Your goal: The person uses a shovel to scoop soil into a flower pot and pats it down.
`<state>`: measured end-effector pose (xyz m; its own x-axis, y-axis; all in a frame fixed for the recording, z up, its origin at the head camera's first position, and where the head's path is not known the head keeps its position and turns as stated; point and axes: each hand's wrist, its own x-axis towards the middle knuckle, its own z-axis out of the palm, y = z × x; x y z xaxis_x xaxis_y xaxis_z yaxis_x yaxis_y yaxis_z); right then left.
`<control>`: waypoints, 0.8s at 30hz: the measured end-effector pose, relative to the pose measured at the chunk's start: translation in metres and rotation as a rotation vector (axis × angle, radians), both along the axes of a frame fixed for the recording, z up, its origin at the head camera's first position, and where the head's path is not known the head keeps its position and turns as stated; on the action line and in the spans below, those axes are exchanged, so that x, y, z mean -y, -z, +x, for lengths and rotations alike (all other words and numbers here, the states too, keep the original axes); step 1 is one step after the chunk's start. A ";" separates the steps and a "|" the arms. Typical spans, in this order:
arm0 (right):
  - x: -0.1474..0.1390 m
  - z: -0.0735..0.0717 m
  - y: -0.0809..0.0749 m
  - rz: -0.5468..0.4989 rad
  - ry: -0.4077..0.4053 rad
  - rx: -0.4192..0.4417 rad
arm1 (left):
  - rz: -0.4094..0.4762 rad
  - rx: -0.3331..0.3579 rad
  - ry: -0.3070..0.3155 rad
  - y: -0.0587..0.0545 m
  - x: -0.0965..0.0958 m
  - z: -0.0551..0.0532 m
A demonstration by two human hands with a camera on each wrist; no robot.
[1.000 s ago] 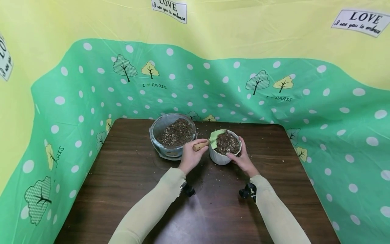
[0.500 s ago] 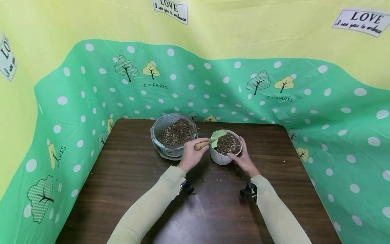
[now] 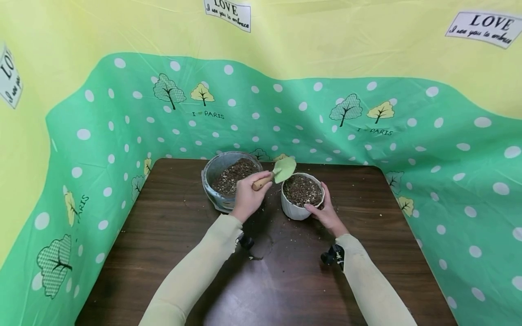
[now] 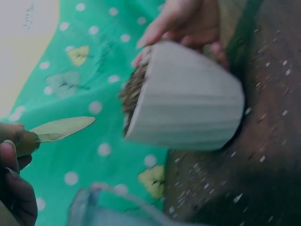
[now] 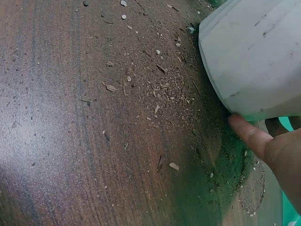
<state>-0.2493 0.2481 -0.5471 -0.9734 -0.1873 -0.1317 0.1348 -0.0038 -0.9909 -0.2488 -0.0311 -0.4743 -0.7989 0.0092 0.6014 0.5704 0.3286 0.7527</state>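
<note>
My left hand (image 3: 247, 197) grips the wooden handle of a small garden trowel (image 3: 285, 169). Its pale green blade is raised above the left back rim of a white ribbed flower pot (image 3: 294, 211). Dark soil with light flecks fills this pot nearly to its rim. My right hand (image 3: 325, 213) holds the pot from the right, thumb at the front rim and fingers round the far side. Seen from the left wrist, the trowel blade (image 4: 66, 127) is apart from the pot (image 4: 188, 99) and carries no visible soil.
A grey-blue bucket (image 3: 221, 202), partly filled with the same soil, stands left of the pot, partly behind my left hand. Crumbs of soil (image 5: 164, 94) are scattered over the dark wooden table (image 3: 285, 280). A green and yellow printed cloth (image 3: 261, 104) hangs behind and along both sides.
The trowel has lifted out of the pot and moved up and slightly left with my left hand. The soil where the blade lay now shows. My right hand stays on the pot.
</note>
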 end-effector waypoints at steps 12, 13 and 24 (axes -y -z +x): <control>-0.001 0.000 0.005 -0.015 0.001 -0.026 | 0.072 0.048 -0.233 -0.020 0.075 -0.006; -0.002 -0.002 0.008 -0.015 0.006 -0.032 | 0.064 0.051 -0.253 -0.019 0.081 -0.007; -0.004 -0.006 0.017 0.000 0.007 -0.034 | -0.250 0.222 -0.450 -0.014 0.116 -0.003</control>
<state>-0.2555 0.2518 -0.5641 -0.9786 -0.1803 -0.0988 0.1012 -0.0046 -0.9949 -0.2522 -0.1467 -0.4599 -0.8642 -0.2411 0.4416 0.1695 0.6869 0.7067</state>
